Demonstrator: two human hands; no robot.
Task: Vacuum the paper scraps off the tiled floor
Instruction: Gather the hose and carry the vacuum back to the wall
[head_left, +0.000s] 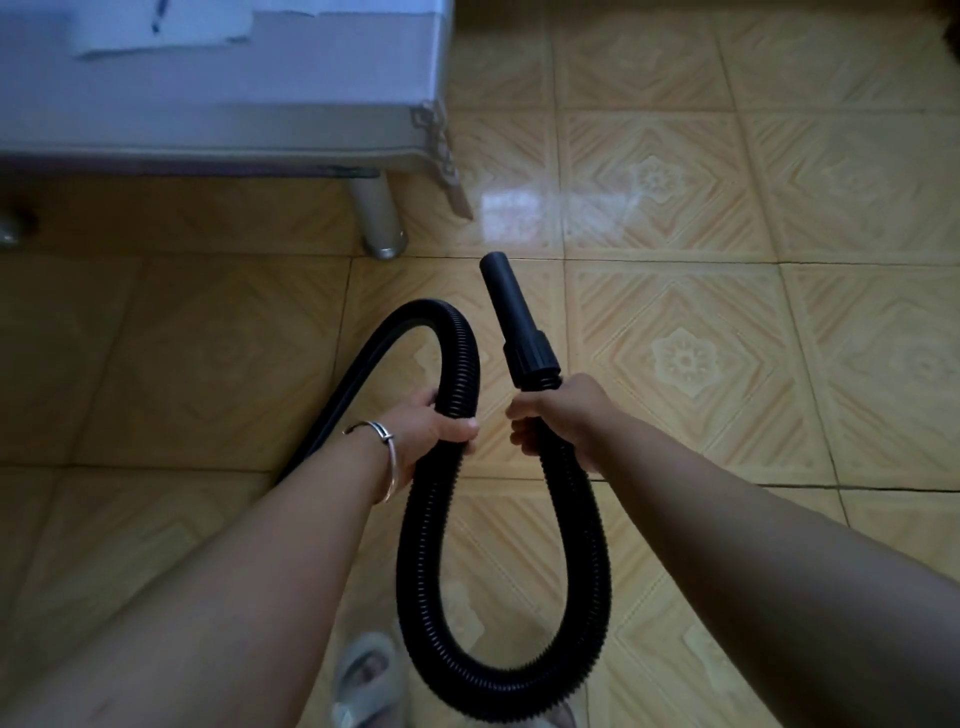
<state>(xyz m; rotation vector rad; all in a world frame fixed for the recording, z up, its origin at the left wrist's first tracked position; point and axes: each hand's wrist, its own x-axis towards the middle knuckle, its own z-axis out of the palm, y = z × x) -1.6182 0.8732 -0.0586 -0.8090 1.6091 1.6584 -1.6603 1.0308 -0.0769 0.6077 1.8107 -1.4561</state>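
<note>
A black ribbed vacuum hose (431, 571) loops in front of me over the yellow patterned tiled floor (727, 312). My right hand (558, 418) grips the hose just below its smooth black nozzle (511, 309), which points up and away, held above the floor. My left hand (434, 426) is closed around the hose further along, where it arches and runs off to the left and down. A metal bangle sits on my left wrist. No paper scraps show on the visible tiles.
A grey-white table (218, 104) with a lace-edged cover stands at the upper left, its silver leg (379, 218) on the floor close to the nozzle. White sheets (156, 31) lie on the table. My slippered foot (366, 680) shows at the bottom.
</note>
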